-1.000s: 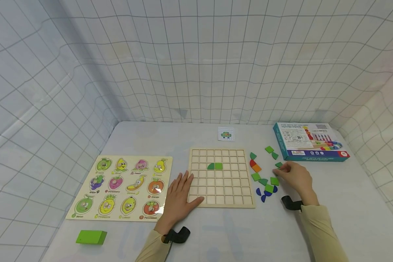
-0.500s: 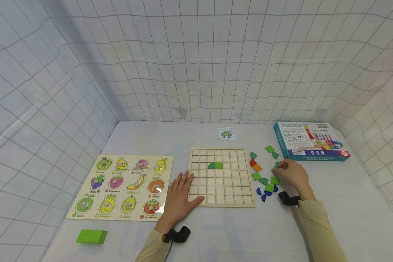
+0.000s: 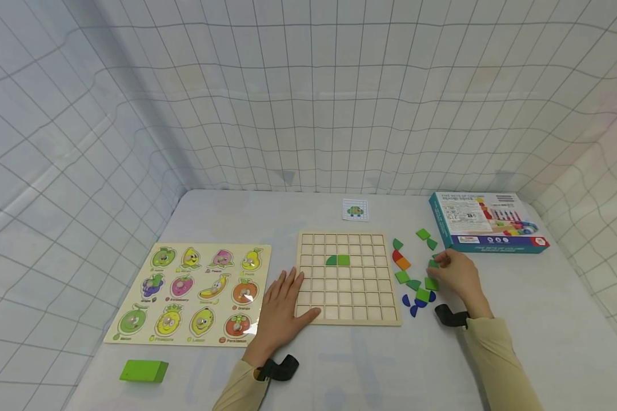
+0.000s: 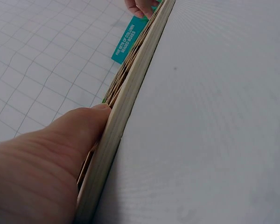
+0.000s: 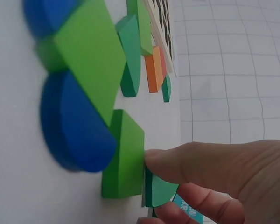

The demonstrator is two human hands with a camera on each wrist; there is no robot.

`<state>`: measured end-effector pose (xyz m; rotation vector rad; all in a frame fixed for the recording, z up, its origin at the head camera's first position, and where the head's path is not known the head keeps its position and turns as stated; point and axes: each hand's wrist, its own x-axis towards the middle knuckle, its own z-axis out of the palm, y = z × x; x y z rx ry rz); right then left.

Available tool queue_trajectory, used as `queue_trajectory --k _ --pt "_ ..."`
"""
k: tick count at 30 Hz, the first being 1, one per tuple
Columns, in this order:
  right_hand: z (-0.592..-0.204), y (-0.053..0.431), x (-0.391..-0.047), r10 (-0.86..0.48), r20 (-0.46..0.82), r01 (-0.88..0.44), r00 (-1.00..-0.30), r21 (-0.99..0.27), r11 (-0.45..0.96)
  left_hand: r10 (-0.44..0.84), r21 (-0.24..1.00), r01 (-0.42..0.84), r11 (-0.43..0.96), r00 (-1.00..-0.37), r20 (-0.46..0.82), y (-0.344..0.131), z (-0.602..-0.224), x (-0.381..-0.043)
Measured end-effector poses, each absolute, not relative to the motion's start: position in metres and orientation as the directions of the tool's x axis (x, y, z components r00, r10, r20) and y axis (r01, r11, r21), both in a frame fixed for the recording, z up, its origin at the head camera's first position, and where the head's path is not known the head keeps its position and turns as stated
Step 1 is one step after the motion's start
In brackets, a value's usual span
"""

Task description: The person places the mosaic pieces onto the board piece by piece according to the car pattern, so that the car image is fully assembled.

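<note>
My left hand (image 3: 281, 314) lies with spread fingers over the left edge of a wooden grid board (image 3: 339, 321); in the left wrist view its thumb (image 4: 79, 135) rests along the board's edge. On the grid, a dark green quarter-circle tile (image 3: 331, 261) sits beside a light green square tile (image 3: 343, 260). To the right, my right hand (image 3: 460, 277) pinches another dark green quarter-circle tile (image 5: 161, 190) between thumb and fingers, low over the table. Close by are a light green square (image 5: 130, 158) and a blue tile (image 5: 79, 123).
Several green, blue, red and orange tiles (image 3: 403, 263) lie between the board and my right hand. A cardboard box (image 3: 488, 222) stands behind that hand. A small pattern card (image 3: 355, 210) lies beyond the board; a fruit puzzle (image 3: 185, 294) and a green block (image 3: 144, 371) are at left.
My right hand has shifted slightly left, and the dark green tile at its fingertips has come a little nearer to me. The left hand stays put on the board.
</note>
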<state>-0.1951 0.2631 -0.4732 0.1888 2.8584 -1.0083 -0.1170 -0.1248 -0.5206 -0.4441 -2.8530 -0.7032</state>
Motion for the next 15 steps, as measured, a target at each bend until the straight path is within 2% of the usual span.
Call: queue_trajectory --k 6,15 --pt "-0.473 0.26 -0.193 0.082 -0.099 0.127 -0.992 -0.642 0.756 0.246 0.435 0.328 0.838 -0.94 0.235 -0.125 -0.522 -0.117" --pt "-0.468 0.246 -0.189 0.016 0.083 -0.041 -0.996 -0.644 0.764 0.245 0.448 0.318 0.835 -0.945 0.215 -0.125 -0.521 -0.118"
